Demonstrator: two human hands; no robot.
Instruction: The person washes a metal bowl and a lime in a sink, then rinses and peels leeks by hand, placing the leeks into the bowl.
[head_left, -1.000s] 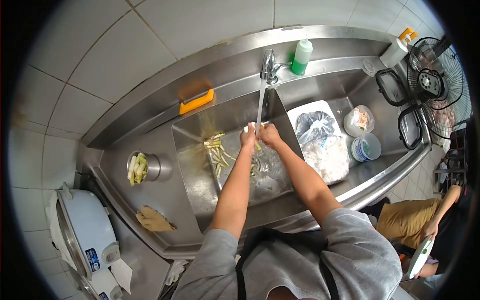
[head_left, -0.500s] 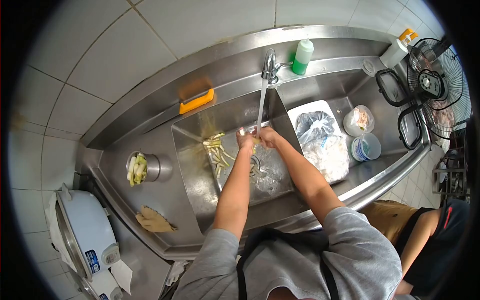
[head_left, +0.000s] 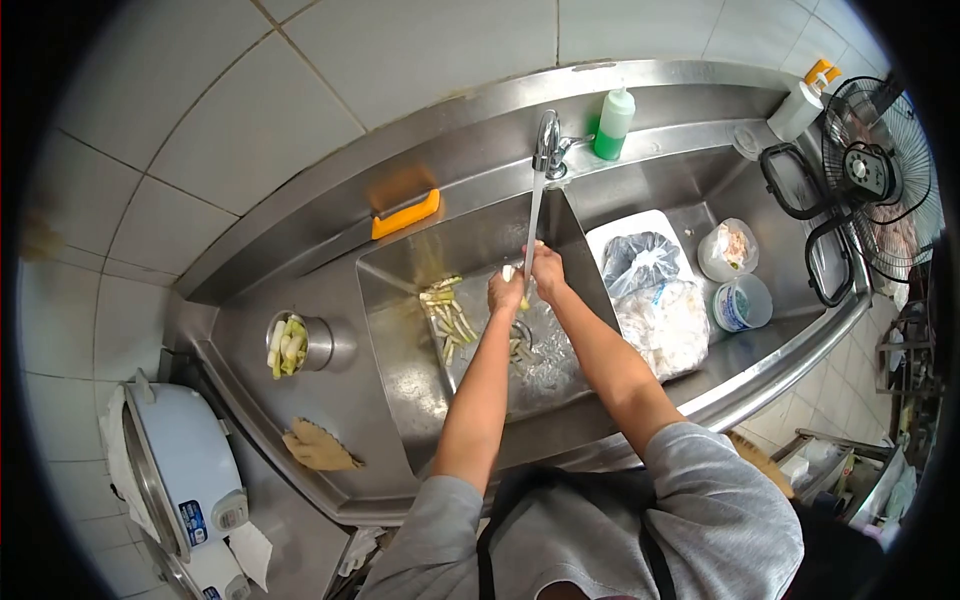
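Note:
Water runs from the faucet (head_left: 547,145) into the steel sink (head_left: 400,370). Under the stream, my left hand (head_left: 507,290) is closed round a pale vegetable piece whose white end shows above the fingers. My right hand (head_left: 545,270) is beside it at the stream, its fingers curled; what they hold, if anything, is hidden. Cut white-and-green stalks (head_left: 450,315) lie on the sink bottom left of my hands. Smaller pieces (head_left: 520,350) lie near the drain. A steel pot (head_left: 318,343) on the left ledge holds more stalks (head_left: 288,347).
An orange-handled tool (head_left: 405,214) and a green soap bottle (head_left: 614,125) stand at the back. The right basin holds bagged food (head_left: 660,325) and two tubs (head_left: 728,249). A fan (head_left: 875,175) is far right, a cloth (head_left: 320,447) and a rice cooker (head_left: 185,465) left.
The view has shifted slightly. My right hand has moved up beside the stream, a little apart from my left. The other person at the lower right has mostly gone from view.

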